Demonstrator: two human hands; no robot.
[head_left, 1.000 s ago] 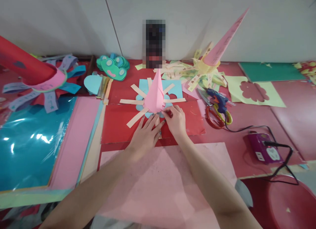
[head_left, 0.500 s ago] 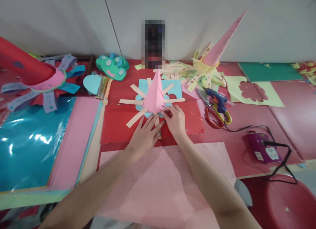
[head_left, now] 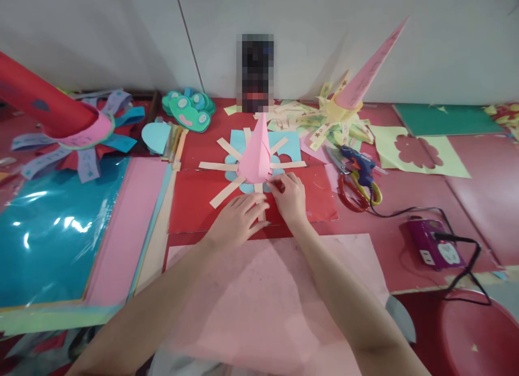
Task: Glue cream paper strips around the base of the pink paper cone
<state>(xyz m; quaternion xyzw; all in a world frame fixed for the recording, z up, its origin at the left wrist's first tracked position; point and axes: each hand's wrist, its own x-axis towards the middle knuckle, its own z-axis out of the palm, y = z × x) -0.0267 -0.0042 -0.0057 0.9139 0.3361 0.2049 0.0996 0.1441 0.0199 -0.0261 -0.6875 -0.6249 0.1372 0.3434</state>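
Pink paper cone (head_left: 255,154) stands upright on a light-blue scalloped paper piece (head_left: 245,188), straight ahead of the person, narrow beige paper strips (head_left: 218,166) fanned out around its base, probably so each one stays reachable. Right hand (head_left: 290,197): thumb and forefinger narrowed to a pinch at the cone's front right edge, seemingly steadying it; can't tell what, if anything, is between the tips. Left hand (head_left: 239,219): loose, thumb apart from fingers, in front of the cone over the front strip, contact unclear. Red sheet (head_left: 194,203) under the work, likely a backing. Right of the cone: blue-and-orange glue gun (head_left: 360,165) against scissors with red and yellow handles (head_left: 352,196), so grabbing either could snag the other; black cord (head_left: 399,209) trails farther right to a purple power box (head_left: 433,241). Behind the cone, left: green foam frog faces (head_left: 190,114), clear of the hands.
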